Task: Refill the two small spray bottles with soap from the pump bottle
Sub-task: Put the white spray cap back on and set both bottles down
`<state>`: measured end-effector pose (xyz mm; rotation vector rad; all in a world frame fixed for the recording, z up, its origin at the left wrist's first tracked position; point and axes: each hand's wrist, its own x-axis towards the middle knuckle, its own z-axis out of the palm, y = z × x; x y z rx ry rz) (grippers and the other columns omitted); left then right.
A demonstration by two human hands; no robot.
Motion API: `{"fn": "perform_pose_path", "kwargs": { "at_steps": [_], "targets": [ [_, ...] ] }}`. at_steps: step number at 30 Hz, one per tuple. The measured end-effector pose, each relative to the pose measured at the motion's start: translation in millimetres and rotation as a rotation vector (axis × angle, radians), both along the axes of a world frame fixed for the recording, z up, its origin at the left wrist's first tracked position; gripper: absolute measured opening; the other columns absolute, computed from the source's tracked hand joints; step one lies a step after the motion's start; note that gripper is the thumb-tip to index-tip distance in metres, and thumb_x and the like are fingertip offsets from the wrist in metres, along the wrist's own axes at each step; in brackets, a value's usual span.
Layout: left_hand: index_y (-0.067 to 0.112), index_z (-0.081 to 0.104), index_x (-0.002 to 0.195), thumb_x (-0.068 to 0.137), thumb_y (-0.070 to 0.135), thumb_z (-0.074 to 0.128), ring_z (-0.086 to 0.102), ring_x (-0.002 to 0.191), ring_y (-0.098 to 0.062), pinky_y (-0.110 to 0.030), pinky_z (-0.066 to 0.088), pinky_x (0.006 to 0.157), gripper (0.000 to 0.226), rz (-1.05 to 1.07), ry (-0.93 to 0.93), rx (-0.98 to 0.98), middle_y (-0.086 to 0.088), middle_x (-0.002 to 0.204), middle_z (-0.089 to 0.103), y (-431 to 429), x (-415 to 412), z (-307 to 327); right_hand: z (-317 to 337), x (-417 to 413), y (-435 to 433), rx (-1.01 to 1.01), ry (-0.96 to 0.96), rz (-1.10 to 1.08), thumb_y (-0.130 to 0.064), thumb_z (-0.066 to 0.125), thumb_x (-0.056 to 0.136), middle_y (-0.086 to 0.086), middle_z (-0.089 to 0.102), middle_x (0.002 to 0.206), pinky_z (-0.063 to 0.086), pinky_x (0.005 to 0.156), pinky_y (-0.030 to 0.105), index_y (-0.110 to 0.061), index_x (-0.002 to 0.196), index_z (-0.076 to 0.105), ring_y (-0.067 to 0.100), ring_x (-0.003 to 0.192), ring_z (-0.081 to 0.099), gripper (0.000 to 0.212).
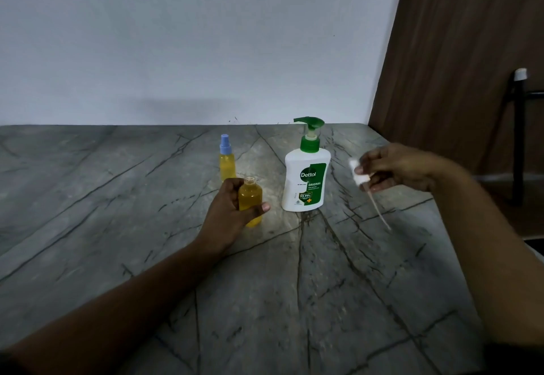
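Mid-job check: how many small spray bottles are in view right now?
2. The blue-capped spray bottle stands on the table, behind the left hand. The uncapped spray bottle is in the left hand's grip, left of the Dettol pump bottle. None looks hidden.

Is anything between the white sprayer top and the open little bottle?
Yes: the green-topped white Dettol pump bottle stands roughly between the white spray head in the right hand and the uncapped yellow bottle in the left hand.

The table (117,198) looks like smooth veined stone, faintly glossy. The pump bottle (306,180) is glossy white plastic; the capped bottle (227,162) and open bottle (250,195) at its nine o'clock are translucent plastic.
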<state>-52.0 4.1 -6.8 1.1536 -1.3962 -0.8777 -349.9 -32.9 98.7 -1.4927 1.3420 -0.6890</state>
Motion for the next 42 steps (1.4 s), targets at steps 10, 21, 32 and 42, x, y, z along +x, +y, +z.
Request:
{"fn": "perform_pose_path", "kwargs": {
  "at_steps": [10, 21, 32, 42],
  "targets": [
    [0.028, 0.051, 0.105, 0.07, 0.022, 0.076, 0.064, 0.097, -0.014, -0.031, 0.052, 0.083, 0.043, -0.036, 0.049, 0.039, 0.0, 0.106, 0.065, 2, -1, 5, 53, 87, 33, -0.38, -0.361, 0.11, -0.015, 0.073, 0.072, -0.002, 0.067, 0.077, 0.056, 0.061, 0.021, -0.011, 0.083, 0.059, 0.01, 0.07, 0.066, 0.017],
    [0.011, 0.058, 0.114, 0.076, 0.014, 0.075, 0.067, 0.091, -0.014, -0.026, 0.053, 0.077, 0.042, -0.027, 0.029, 0.041, -0.003, 0.103, 0.068, -2, 2, 1, 39, 138, 12, -0.516, -0.257, 0.014, -0.002, 0.075, 0.079, 0.009, 0.067, 0.081, 0.058, 0.078, 0.032, -0.013, 0.083, 0.062, 0.019, 0.077, 0.065, 0.017],
    [0.012, 0.056, 0.117, 0.075, 0.017, 0.075, 0.066, 0.093, -0.014, -0.027, 0.053, 0.079, 0.046, -0.012, 0.015, 0.045, -0.001, 0.104, 0.068, -3, 3, 0, 43, 130, 13, -0.569, -0.25, 0.018, -0.005, 0.075, 0.079, 0.011, 0.069, 0.083, 0.059, 0.08, 0.035, -0.013, 0.085, 0.064, 0.021, 0.079, 0.067, 0.015],
    [0.013, 0.056, 0.118, 0.075, 0.02, 0.076, 0.065, 0.096, -0.015, -0.033, 0.052, 0.086, 0.048, -0.009, 0.013, 0.065, 0.0, 0.106, 0.068, -2, 2, 2, 24, 147, 17, -0.574, 0.058, 0.13, -0.012, 0.079, 0.077, -0.006, 0.067, 0.076, 0.053, 0.068, 0.019, -0.02, 0.091, 0.062, 0.003, 0.066, 0.063, 0.024]
  ]
}}
